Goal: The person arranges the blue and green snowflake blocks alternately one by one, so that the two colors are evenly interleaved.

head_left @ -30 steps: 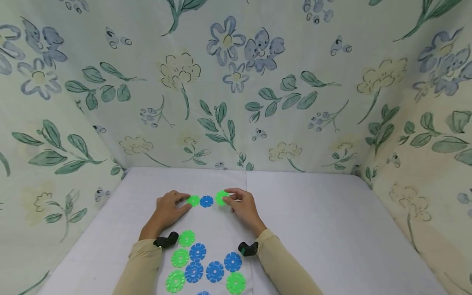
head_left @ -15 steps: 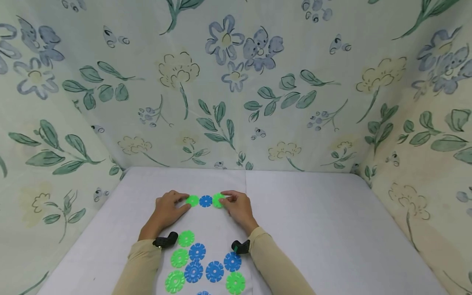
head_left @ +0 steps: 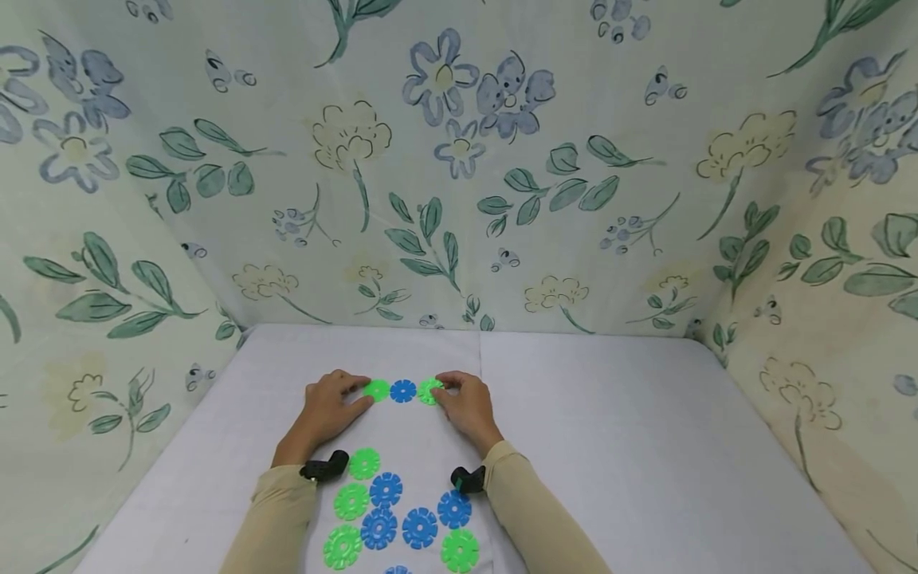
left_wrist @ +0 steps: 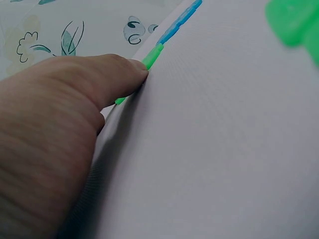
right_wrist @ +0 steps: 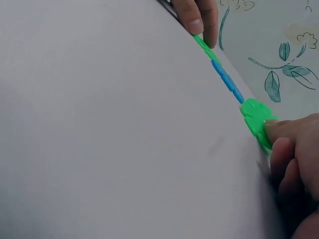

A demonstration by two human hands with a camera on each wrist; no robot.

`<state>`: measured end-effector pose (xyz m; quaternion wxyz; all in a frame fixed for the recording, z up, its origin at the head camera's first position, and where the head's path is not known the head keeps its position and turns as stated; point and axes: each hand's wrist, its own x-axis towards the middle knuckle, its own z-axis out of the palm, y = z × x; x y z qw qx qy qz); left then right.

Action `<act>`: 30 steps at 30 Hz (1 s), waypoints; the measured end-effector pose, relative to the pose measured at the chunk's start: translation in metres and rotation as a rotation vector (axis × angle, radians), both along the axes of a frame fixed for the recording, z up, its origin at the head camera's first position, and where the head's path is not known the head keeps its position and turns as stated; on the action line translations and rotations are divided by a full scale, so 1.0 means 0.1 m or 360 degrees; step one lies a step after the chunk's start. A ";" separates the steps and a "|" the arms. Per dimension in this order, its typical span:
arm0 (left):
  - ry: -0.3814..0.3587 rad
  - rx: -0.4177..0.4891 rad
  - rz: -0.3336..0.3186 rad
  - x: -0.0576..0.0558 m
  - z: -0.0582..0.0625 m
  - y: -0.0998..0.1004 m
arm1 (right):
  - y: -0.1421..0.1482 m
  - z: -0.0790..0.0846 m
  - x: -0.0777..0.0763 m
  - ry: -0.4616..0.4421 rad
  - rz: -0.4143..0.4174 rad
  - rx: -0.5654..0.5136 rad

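Observation:
Three notched plastic discs line up near the back of the white table, with a blue disc [head_left: 403, 391] in the middle. My left hand [head_left: 330, 410] pinches the left green disc [head_left: 378, 390] between thumb and fingers, keeping it flat on the cloth. On the other side, my right hand [head_left: 468, 405] pinches the right green disc [head_left: 428, 391] by its outer edge. In the right wrist view that right green disc [right_wrist: 256, 117] is tilted up, its near edge right at the blue disc [right_wrist: 228, 82]. The left wrist view shows my left thumb [left_wrist: 124, 72] over the left green disc [left_wrist: 153, 56].
Closer to me lie more loose discs, among them a green disc [head_left: 364, 463], a blue disc [head_left: 419, 528] and another green disc [head_left: 460, 550]. A floral cloth wall [head_left: 459, 239] rises behind the white tabletop [head_left: 610, 446].
My right hand has moved left, bringing its green disc up to the blue one. The left hand has stayed in place on its disc.

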<state>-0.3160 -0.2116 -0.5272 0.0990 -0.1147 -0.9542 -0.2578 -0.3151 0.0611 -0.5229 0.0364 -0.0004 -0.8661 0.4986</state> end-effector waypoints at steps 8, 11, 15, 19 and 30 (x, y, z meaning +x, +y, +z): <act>-0.0004 0.0006 0.0007 0.00 0.00 0.00 | -0.03 0.02 -0.03 -0.0041 -0.0056 0.0141; -0.0003 0.0006 0.0010 0.00 0.00 0.00 | -0.03 0.02 -0.05 -0.0078 -0.0067 0.0169; -0.0006 0.0005 0.0014 -0.01 -0.01 0.00 | -0.04 0.02 -0.07 -0.0110 -0.0075 0.0179; -0.0012 0.0004 0.0005 -0.02 -0.01 0.00 | -0.05 0.02 -0.07 -0.0091 -0.0085 0.0213; 0.0004 -0.0004 0.0017 -0.02 -0.03 0.00 | -0.07 0.02 -0.03 -0.0037 -0.0095 0.0298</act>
